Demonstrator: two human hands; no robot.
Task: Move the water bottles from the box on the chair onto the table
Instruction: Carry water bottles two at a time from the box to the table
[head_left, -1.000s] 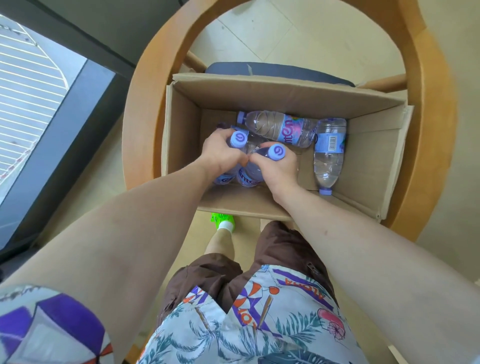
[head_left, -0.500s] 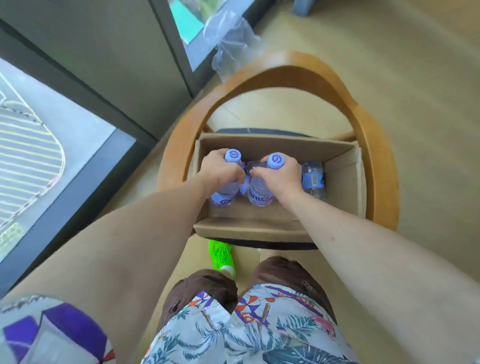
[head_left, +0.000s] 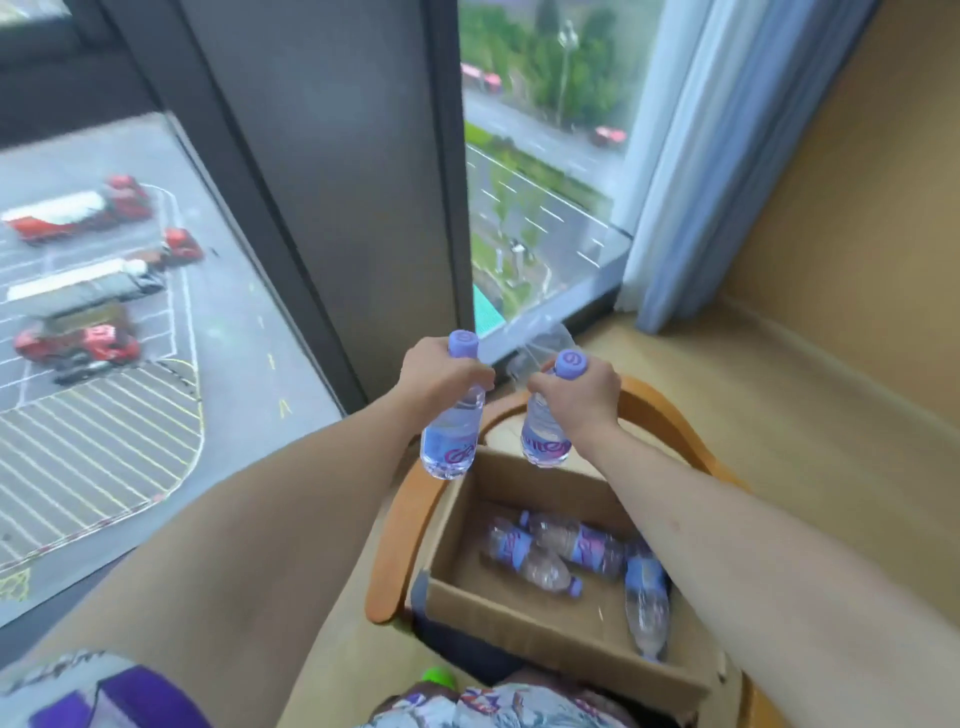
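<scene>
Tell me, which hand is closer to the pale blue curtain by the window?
The right hand. It holds a bottle nearer the pale blue curtain; the left hand is farther away.

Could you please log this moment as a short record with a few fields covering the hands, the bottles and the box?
left hand: grips left bottle near its cap
right hand: grips right bottle near its cap
held bottles: upright, lifted above the box
left in box: three bottles lying flat
box location: on wooden chair
table: not in view
</scene>
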